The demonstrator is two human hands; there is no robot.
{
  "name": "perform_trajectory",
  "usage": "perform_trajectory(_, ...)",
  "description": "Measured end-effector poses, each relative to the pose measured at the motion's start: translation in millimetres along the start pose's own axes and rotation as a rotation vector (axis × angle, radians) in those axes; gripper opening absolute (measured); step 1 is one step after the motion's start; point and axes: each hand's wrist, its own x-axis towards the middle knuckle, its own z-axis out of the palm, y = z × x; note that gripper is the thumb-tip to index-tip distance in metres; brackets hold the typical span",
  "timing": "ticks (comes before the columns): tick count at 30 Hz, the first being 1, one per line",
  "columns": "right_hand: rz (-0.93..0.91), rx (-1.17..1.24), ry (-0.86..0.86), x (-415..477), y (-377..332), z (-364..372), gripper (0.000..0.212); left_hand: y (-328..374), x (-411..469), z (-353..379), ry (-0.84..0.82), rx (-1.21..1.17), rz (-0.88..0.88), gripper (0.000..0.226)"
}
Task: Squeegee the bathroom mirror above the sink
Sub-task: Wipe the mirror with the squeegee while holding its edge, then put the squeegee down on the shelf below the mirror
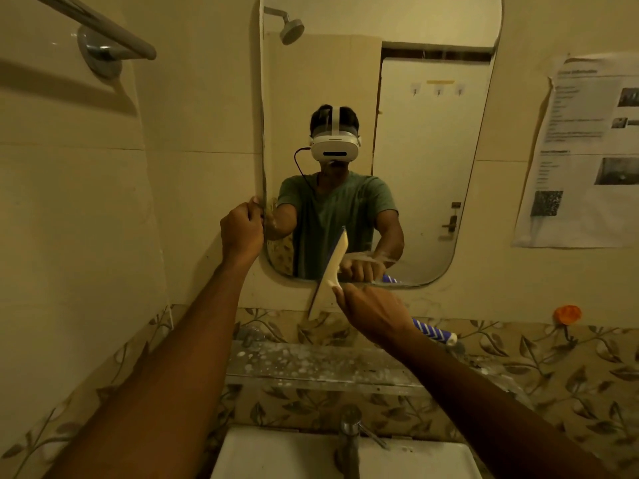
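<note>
A tall mirror [425, 150] with rounded corners hangs on the wall above the sink [276, 454]. My right hand [371, 311] grips a squeegee [330, 271] by its blue-and-white striped handle [434, 332]. The white blade stands nearly upright, tilted right at the top, and crosses the mirror's bottom edge near the middle. My left hand [242, 229] is closed on the mirror's left edge, low down. The mirror reflects a person in a green shirt with a white headset.
A spotted glass shelf [311, 368] juts out under the mirror. A chrome tap [349, 433] rises at the sink's back. A towel rail [103, 32] is at the upper left. A printed paper notice [584, 150] hangs at right, an orange hook [567, 314] below it.
</note>
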Motion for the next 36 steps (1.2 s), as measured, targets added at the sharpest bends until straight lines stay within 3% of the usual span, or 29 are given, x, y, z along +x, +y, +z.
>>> perform_trajectory(10,0.173,-0.097,0.039,-52,70,10,0.053,6,-21,11,0.155,0.024,0.018,0.039)
perform_trajectory(12,0.221,-0.068,-0.002,-66,84,8,0.046,4,-27,11,0.163,0.017,0.009,0.038)
perform_trajectory(15,0.259,-0.131,-0.033,-80,95,4,0.036,-6,-44,12,0.151,0.039,-0.03,0.038)
perform_trajectory(23,0.323,-0.121,0.012,-100,92,2,0.036,-9,-110,20,0.037,0.123,-0.166,0.037)
perform_trajectory(28,0.438,0.03,0.152,-122,85,-6,0.046,17,-156,25,-0.068,0.185,-0.145,0.04)
perform_trajectory(36,0.672,0.504,0.324,-205,65,-27,0.037,71,-264,33,-0.346,0.206,0.151,0.032)
